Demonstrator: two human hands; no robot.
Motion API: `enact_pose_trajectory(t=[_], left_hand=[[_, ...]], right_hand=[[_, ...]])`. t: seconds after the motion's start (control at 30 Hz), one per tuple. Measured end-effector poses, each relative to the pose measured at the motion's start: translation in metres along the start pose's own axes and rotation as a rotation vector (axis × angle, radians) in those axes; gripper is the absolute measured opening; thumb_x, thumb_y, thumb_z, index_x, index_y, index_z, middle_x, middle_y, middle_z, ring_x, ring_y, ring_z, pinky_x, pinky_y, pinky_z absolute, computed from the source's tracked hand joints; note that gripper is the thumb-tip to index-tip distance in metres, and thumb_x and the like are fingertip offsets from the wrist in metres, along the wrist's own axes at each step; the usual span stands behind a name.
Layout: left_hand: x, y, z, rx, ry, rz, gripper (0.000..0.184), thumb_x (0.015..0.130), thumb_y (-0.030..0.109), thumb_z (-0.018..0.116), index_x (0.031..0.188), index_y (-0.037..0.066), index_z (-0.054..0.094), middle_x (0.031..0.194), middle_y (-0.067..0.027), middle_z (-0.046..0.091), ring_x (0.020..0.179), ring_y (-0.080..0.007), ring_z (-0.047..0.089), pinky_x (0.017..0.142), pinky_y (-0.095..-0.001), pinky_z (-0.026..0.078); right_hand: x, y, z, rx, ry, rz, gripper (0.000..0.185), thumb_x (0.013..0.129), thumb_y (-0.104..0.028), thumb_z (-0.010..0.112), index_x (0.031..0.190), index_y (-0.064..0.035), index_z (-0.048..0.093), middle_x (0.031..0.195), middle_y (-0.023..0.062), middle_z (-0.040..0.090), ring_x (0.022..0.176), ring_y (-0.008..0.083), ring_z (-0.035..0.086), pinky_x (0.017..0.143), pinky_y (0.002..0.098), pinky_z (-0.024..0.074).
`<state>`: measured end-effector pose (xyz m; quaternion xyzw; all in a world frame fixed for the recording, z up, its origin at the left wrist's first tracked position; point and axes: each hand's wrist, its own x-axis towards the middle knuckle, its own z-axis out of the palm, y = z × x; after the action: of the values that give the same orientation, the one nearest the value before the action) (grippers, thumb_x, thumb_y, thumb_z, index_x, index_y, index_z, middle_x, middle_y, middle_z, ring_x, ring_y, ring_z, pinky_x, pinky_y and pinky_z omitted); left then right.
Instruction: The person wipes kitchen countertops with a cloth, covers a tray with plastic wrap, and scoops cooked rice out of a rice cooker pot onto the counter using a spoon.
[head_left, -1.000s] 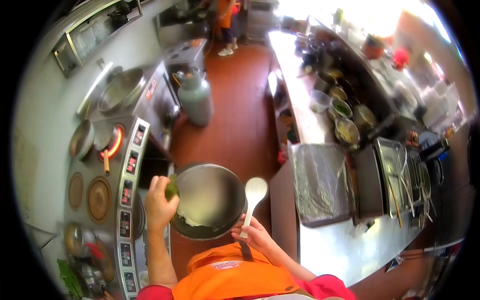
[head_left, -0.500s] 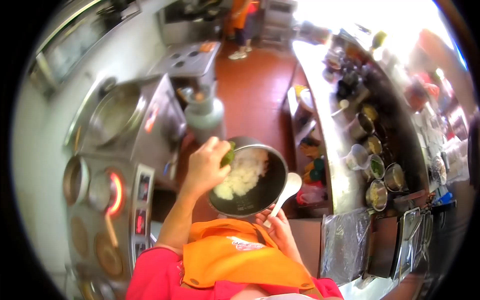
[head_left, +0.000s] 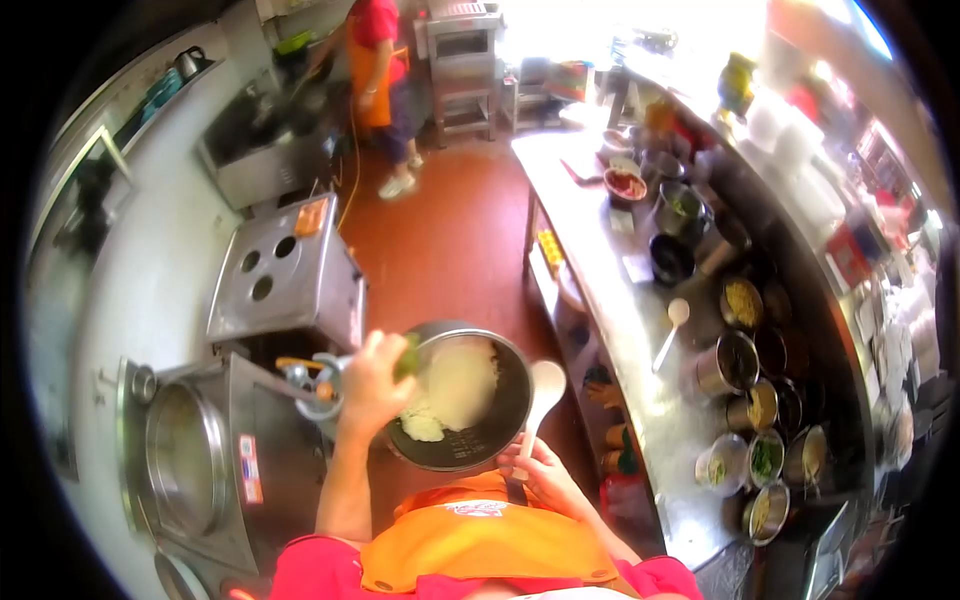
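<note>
Left hand (head_left: 375, 385) clenches green pad (head_left: 408, 360) at round dark metal pot (head_left: 517, 400), right hand (head_left: 542, 468) grasps white paddle-shaped spoon (head_left: 542, 402); likely carrying step, next move calling for level handling.

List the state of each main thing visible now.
Pot: uncovered, held up, partly filled.
White food: piled in the pot, partly blurred.
Left hand: closed at the pot's rim, with a green item.
White paddle: held, its blade outside the pot.
Right hand: closed on the paddle.
White spoon: lying on the counter.
Greens bowl: uncovered.
Large pan: uncovered.
</note>
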<state>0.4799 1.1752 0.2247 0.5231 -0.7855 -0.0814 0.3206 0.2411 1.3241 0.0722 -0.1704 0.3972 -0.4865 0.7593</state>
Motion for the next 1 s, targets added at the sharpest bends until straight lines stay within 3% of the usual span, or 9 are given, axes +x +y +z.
enact_pose_trajectory(t=[0.2,0.3,0.43,0.5,0.57,0.7,0.8,1.0], left_hand=[[0.169,-0.086,0.023,0.018,0.033,-0.128,0.029,0.066,0.007,0.062,0.094,0.007,0.054,0.087,-0.0162,0.053,0.075,-0.0392,0.057,0.064,-0.0458,0.046],[0.255,-0.141,0.049,0.003,0.055,-0.1,0.026,0.065,0.003,0.06,0.09,0.005,0.051,0.084,-0.0153,0.051,0.075,-0.0393,0.055,0.064,-0.0441,0.044],[0.383,-0.231,0.081,-0.03,0.0,-0.051,0.028,0.065,0.003,0.061,0.092,0.005,0.051,0.085,-0.0155,0.051,0.076,-0.0404,0.055,0.064,-0.0446,0.044],[0.458,-0.265,0.104,-0.07,-0.016,-0.001,0.029,0.065,0.003,0.062,0.092,0.004,0.052,0.085,-0.016,0.05,0.077,-0.0394,0.055,0.065,-0.0446,0.044],[0.522,-0.281,0.117,-0.07,-0.09,0.0,0.03,0.064,0.003,0.062,0.093,0.005,0.052,0.085,-0.0153,0.05,0.077,-0.0384,0.055,0.064,-0.0447,0.044],[0.647,-0.326,0.164,-0.039,-0.123,0.106,0.03,0.064,0.005,0.063,0.092,0.005,0.053,0.085,-0.0147,0.05,0.075,-0.038,0.055,0.063,-0.0453,0.044],[0.747,-0.356,0.209,-0.036,-0.146,0.149,0.03,0.064,0.005,0.063,0.092,0.006,0.054,0.085,-0.0149,0.05,0.075,-0.038,0.055,0.064,-0.0451,0.044],[0.941,-0.39,0.282,0.025,-0.182,0.204,0.03,0.063,0.004,0.062,0.092,0.006,0.054,0.086,-0.0143,0.051,0.077,-0.0376,0.056,0.064,-0.0444,0.045]], right_hand=[[0.191,-0.107,0.023,-0.043,-0.078,0.017,0.043,0.09,-0.007,0.055,0.132,-0.0041,0.044,0.115,0.0069,0.055,0.104,0.0173,0.056,0.092,0.0344,0.0481],[0.286,-0.15,0.037,-0.216,-0.043,0.058,0.041,0.09,-0.006,0.055,0.13,-0.0042,0.047,0.111,0.0053,0.056,0.103,0.0158,0.056,0.091,0.0324,0.0477],[0.422,-0.195,0.065,-0.219,-0.1,-0.062,0.031,0.089,-0.005,0.052,0.12,-0.0061,0.053,0.103,0.0031,0.057,0.092,0.0134,0.055,0.083,0.0284,0.0471],[0.483,-0.228,0.074,-0.22,-0.018,-0.079,0.029,0.089,-0.003,0.053,0.117,-0.0056,0.054,0.104,0.004,0.058,0.094,0.0149,0.056,0.085,0.03,0.0471],[0.528,-0.253,0.08,-0.053,0.036,-0.02,0.03,0.089,-0.002,0.053,0.118,-0.0056,0.054,0.105,0.0051,0.059,0.098,0.0161,0.057,0.086,0.0311,0.0473],[0.636,-0.313,0.087,-0.004,0.02,-0.062,0.034,0.091,-0.007,0.055,0.125,-0.006,0.052,0.105,0.0058,0.061,0.098,0.016,0.058,0.086,0.0312,0.0473],[0.72,-0.359,0.079,0.161,0.134,-0.019,0.037,0.09,-0.011,0.058,0.125,-0.0051,0.049,0.102,0.0074,0.06,0.088,0.0148,0.057,0.083,0.0281,0.0468],[0.873,-0.479,0.057,0.196,0.224,-0.055,0.04,0.089,-0.009,0.06,0.126,-0.002,0.046,0.096,0.0083,0.062,0.079,0.0123,0.057,0.074,0.0237,0.0473]])
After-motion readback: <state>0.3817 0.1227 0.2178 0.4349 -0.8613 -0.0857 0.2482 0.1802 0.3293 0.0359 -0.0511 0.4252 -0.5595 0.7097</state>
